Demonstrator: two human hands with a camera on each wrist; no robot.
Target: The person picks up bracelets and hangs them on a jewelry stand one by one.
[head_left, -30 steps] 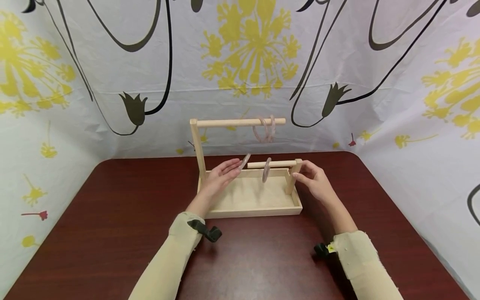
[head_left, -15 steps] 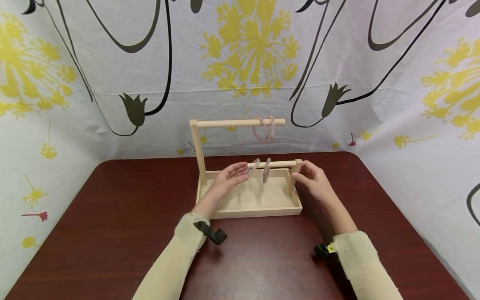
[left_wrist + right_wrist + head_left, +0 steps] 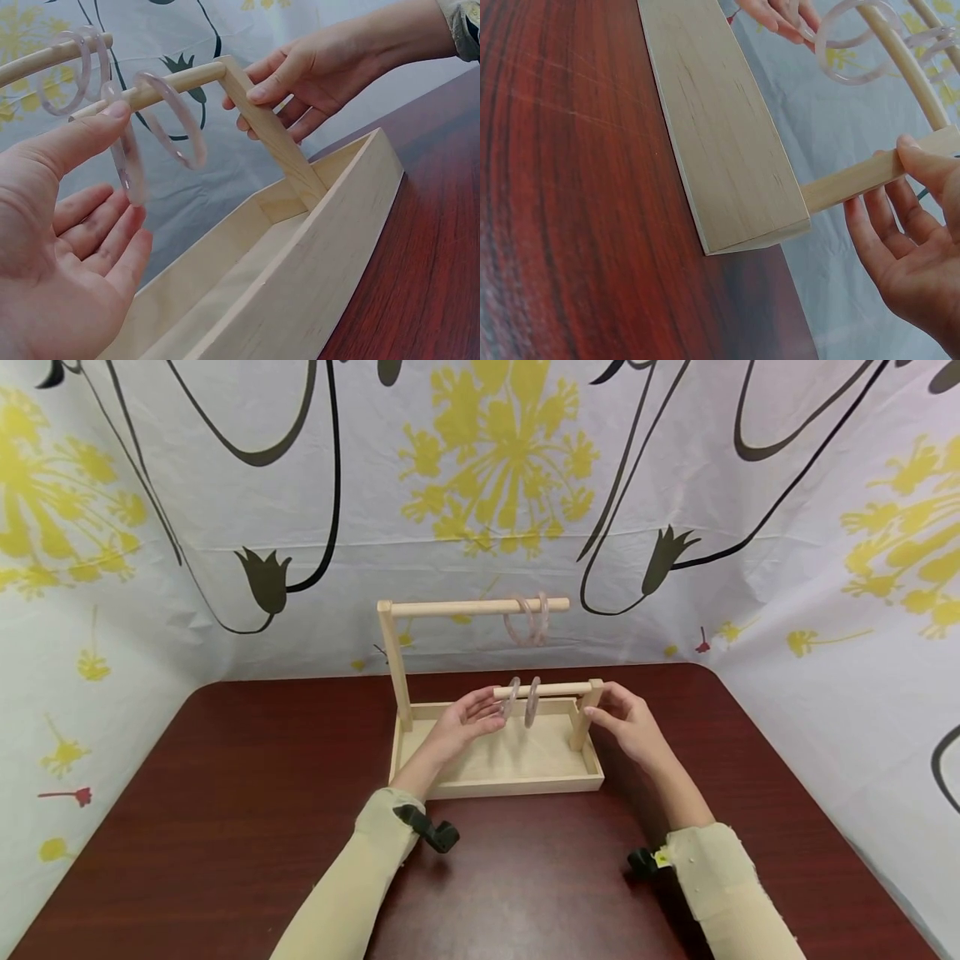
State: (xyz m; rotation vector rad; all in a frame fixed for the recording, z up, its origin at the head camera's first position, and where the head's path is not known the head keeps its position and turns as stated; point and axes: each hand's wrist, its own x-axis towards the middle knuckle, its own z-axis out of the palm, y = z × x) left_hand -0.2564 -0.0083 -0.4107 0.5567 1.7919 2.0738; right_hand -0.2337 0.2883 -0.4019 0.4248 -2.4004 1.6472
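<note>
My left hand (image 3: 457, 731) pinches a pale translucent bangle (image 3: 132, 169) between thumb and fingertips. This bangle hangs round the free end of the lower rod (image 3: 562, 689) of a wooden stand. Beside it on the same rod, apart from the hand, hangs a second bangle (image 3: 532, 703). My right hand (image 3: 633, 722) grips the short wooden post (image 3: 274, 139) that bears the lower rod, its thumb on the near side and fingers behind. Two more bangles (image 3: 542, 620) hang near the free end of the upper rod (image 3: 450, 608).
The stand's shallow wooden tray (image 3: 517, 788) sits on a dark red-brown table (image 3: 187, 827). A taller post (image 3: 396, 668) rises at its left end. Behind stands a white curtain (image 3: 360, 510) printed with flowers.
My left hand has moved right, bringing its bangle from left of the lower rod's end to around the rod. The right hand has stayed on the post.
</note>
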